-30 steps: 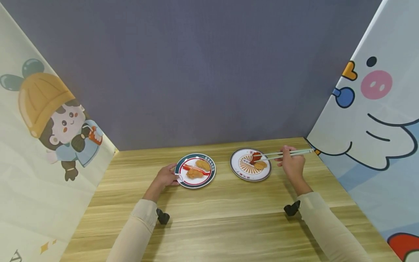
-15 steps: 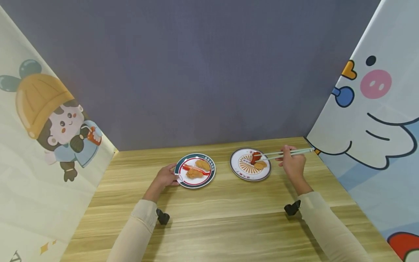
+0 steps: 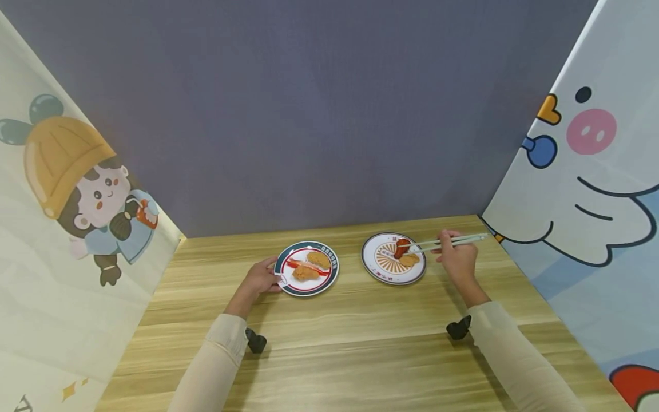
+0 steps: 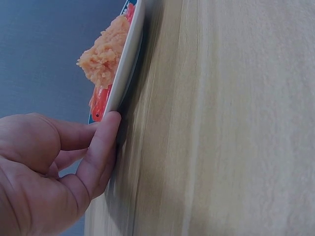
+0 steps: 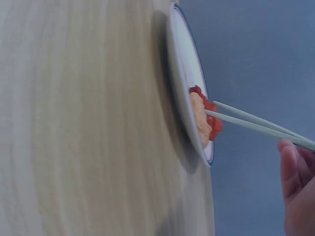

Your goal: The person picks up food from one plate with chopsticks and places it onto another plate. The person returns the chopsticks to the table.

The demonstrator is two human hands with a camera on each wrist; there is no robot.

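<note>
My left hand point(image 3: 260, 277) pinches the left rim of a green-rimmed plate point(image 3: 280, 260). On that plate lie two pieces of fried chicken point(image 3: 306, 273) with red shrimp-like strips point(image 3: 292, 263). My right hand point(image 3: 460, 260) holds a pair of pale green chopsticks point(image 3: 453, 241). Their tips are at a glossy red piece of food point(image 3: 401, 247) on the right-hand plate point(image 3: 372, 257), which has an orange ray pattern. A golden-brown fried piece point(image 3: 409, 260) lies beside the red one. In the right wrist view the chopstick tips point(image 5: 216, 110) stand on either side of the red piece.
Both plates rest on a wood-grain table point(image 3: 334, 343), with a gap between them. A grey panel point(image 3: 329, 114) rises behind the table. Cartoon-printed panels stand on the left point(image 3: 56, 240) and right point(image 3: 592, 229).
My right hand and the chopsticks have shifted slightly left. The red piece has turned or tilted a little between the tips. My left hand and its plate look still.
</note>
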